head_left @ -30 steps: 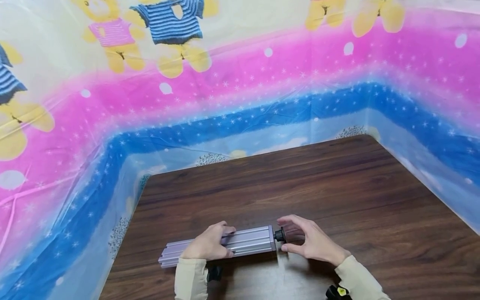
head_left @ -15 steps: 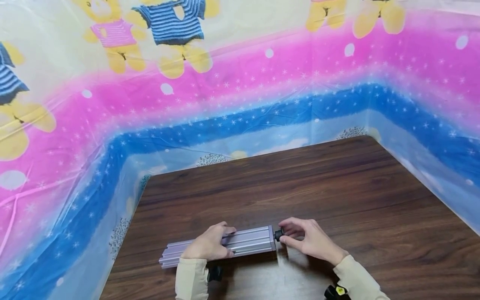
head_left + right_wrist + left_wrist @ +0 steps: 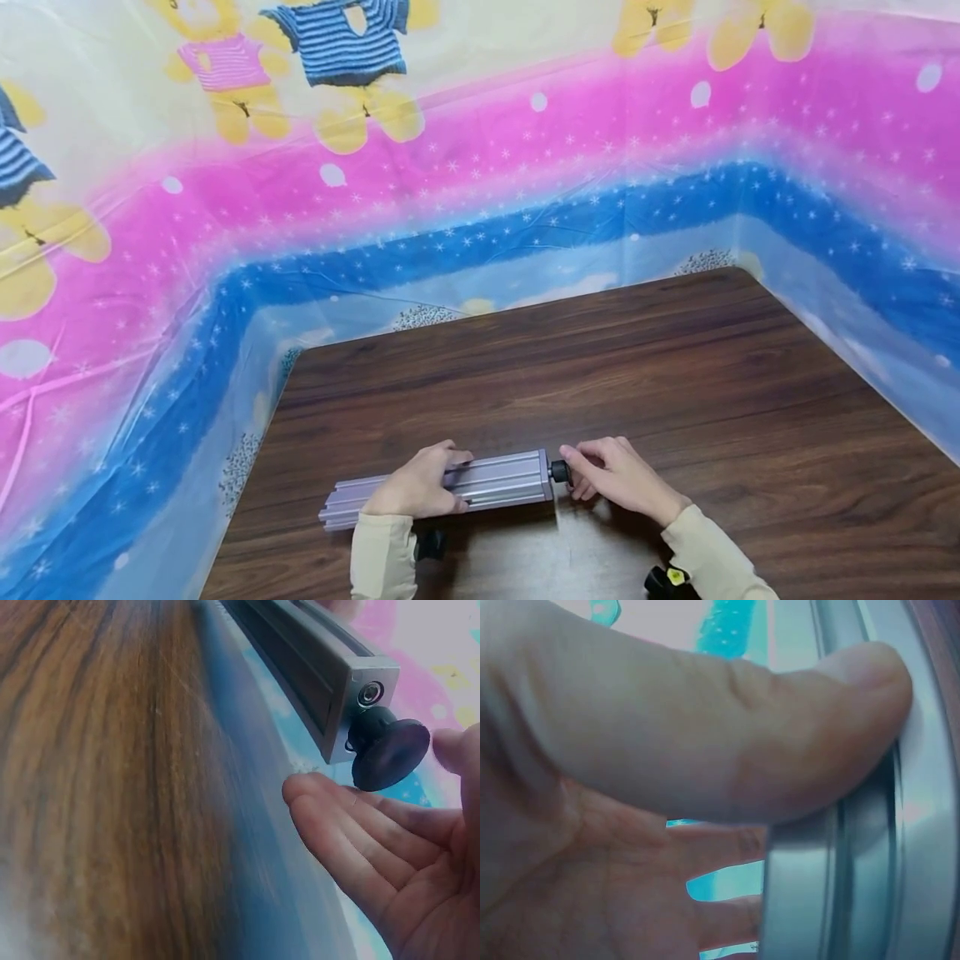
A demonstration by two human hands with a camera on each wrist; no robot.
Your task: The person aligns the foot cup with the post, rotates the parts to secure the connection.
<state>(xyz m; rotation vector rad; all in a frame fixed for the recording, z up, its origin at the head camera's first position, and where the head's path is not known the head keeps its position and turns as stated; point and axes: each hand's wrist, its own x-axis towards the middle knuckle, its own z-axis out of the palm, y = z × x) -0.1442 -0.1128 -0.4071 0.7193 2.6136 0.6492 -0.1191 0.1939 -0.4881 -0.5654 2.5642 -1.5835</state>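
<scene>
A silvery aluminium profile (image 3: 506, 481) with long grooves lies across the near part of the table. My left hand (image 3: 420, 485) grips it about midway; the left wrist view shows the thumb (image 3: 817, 735) pressed along a groove, with the other fingers on the far side. From the profile's right end sticks a black knob (image 3: 391, 755) with a round, flat face, beside a bolt hole (image 3: 371, 693). My right hand (image 3: 618, 479) is around this knob. In the right wrist view its fingers (image 3: 352, 832) lie loosely extended below the knob, and the thumb tip is just beside the rim.
The dark wood-grain table (image 3: 637, 367) stretches away behind the hands. Cloth printed with bears (image 3: 450, 200) hangs behind and along its sides. Black wrist devices (image 3: 663, 581) sit at both sleeves.
My right hand closed in on the knob, then its thumb went up and its fingers dropped lower, turning about the knob. The left hand and the profile have stayed almost still.
</scene>
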